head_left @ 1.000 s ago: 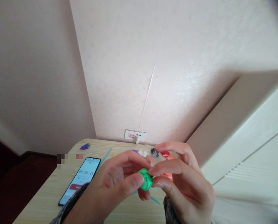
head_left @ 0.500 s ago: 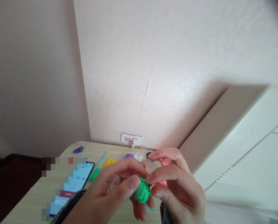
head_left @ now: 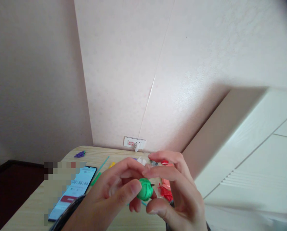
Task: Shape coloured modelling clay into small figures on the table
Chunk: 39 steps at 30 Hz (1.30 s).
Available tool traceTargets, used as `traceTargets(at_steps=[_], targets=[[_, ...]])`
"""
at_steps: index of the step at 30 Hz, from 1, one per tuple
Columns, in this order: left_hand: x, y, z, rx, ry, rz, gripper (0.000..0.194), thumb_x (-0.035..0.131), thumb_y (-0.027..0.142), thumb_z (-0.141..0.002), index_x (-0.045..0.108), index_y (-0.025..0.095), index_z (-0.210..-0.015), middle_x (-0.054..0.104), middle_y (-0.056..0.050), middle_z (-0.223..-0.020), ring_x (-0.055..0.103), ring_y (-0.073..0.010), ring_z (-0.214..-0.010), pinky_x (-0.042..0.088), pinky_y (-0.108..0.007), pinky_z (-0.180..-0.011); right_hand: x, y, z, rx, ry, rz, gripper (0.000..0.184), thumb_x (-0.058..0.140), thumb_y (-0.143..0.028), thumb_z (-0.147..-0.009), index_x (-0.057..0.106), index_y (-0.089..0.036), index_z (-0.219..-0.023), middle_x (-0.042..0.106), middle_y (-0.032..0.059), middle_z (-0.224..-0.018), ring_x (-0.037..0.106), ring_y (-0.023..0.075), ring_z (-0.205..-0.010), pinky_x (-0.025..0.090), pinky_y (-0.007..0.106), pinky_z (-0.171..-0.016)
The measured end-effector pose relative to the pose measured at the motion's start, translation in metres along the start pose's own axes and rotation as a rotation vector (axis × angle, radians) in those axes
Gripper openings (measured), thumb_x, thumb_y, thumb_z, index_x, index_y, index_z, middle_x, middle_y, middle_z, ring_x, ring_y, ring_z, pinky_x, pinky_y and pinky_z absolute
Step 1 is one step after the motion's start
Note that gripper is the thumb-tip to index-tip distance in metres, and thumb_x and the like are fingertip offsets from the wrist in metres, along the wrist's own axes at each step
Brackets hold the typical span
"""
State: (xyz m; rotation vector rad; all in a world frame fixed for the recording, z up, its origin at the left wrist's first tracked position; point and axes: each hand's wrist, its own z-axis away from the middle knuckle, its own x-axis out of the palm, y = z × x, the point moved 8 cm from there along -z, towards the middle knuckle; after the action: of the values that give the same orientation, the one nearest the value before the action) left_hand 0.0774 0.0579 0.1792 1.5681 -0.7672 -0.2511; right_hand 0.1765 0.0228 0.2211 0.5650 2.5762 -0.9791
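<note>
A ridged green ball of modelling clay (head_left: 145, 190) with a short dark stub on its right side is pinched between the thumb and fingers of my left hand (head_left: 116, 189). My right hand (head_left: 179, 186) curves around the ball's right side, its thumb and forefinger apart. The right forefinger's tip meets the left fingertips above the ball, while the right thumb sits below and to the right of it. Both hands are raised over the wooden table (head_left: 25, 210).
A phone (head_left: 76, 192) showing a timer lies at the left. Purple clay grapes (head_left: 80, 154) sit near the back edge, with a thin blue-green stick (head_left: 103, 165) beside the phone. Red clay (head_left: 166, 192) and other coloured pieces lie behind my hands. A wall socket (head_left: 134, 143) holds a plug.
My right thumb and forefinger have opened away from the green clay ball. The ball has turned and risen slightly, so its dark stub now shows.
</note>
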Motion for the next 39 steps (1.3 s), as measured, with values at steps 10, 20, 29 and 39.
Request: traceTargets(at_steps=[10,20,29,39], targets=[[-0.003,0.001,0.002,0.009,-0.002,-0.081,0.026,0.055,0.046,-0.078,0.061,0.023,-0.088,0.059,0.001,-0.077,0.051,-0.0104,-0.065,0.040,-0.018,-0.059,-0.005,-0.001,0.001,-0.009,0.018,0.005,0.022,0.055,-0.043,-0.080,0.061,-0.029,-0.096,0.047,0.0041,-0.112,0.049,0.0222,-0.101,0.047,0.034,-0.076],[-0.010,-0.002,0.007,0.014,-0.033,-0.117,0.020,0.065,0.029,-0.073,0.065,0.033,-0.092,0.063,0.006,-0.092,0.053,-0.0103,-0.076,0.042,-0.020,-0.073,0.005,-0.003,0.000,-0.005,-0.081,0.004,0.025,0.055,-0.045,-0.079,0.061,-0.029,-0.097,0.044,0.0028,-0.118,0.047,0.0218,-0.107,0.047,0.034,-0.083],[-0.010,0.002,0.005,0.010,-0.063,-0.108,0.029,0.067,0.025,-0.068,0.066,0.033,-0.096,0.066,0.007,-0.083,0.059,-0.0123,-0.072,0.044,-0.019,-0.065,0.000,0.003,0.001,0.015,0.005,-0.099,0.023,0.058,-0.044,-0.078,0.062,-0.029,-0.095,0.044,0.0044,-0.115,0.045,0.0243,-0.108,0.048,0.036,-0.079],[-0.013,-0.008,0.005,0.003,-0.077,0.012,0.020,0.068,0.030,-0.068,0.064,0.027,-0.088,0.062,0.007,-0.075,0.054,-0.0083,-0.064,0.041,-0.015,-0.059,0.011,0.004,0.002,0.087,-0.061,-0.143,0.027,0.056,-0.043,-0.079,0.058,-0.033,-0.103,0.041,0.0022,-0.122,0.043,0.0230,-0.114,0.045,0.038,-0.088]])
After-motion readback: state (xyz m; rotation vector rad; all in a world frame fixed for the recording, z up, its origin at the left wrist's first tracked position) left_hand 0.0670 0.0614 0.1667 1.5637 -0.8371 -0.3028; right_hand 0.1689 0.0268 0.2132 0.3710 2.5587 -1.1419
